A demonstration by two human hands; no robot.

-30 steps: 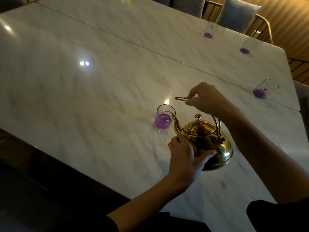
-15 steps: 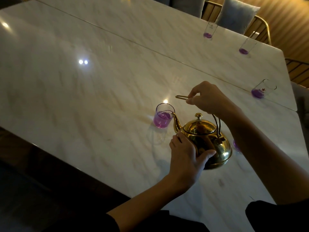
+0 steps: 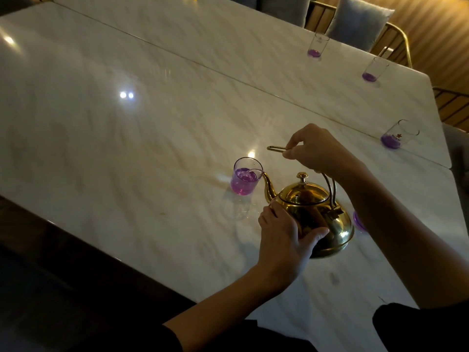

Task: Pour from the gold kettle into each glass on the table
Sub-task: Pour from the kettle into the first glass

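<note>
Right hand (image 3: pixel 320 151) grips the gold kettle (image 3: pixel 314 214) handle, left hand (image 3: pixel 284 237) cups its body — spout streams into the near-edge glass (image 3: pixel 245 180).

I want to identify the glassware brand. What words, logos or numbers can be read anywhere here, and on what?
No text can be read.
Right-edge glass: a red star with a line of lettering below, too blurred to read.
Farthest glass: a faint mark near the rim, too small to read.
Gold kettle and the glass being filled: no markings visible.
</note>
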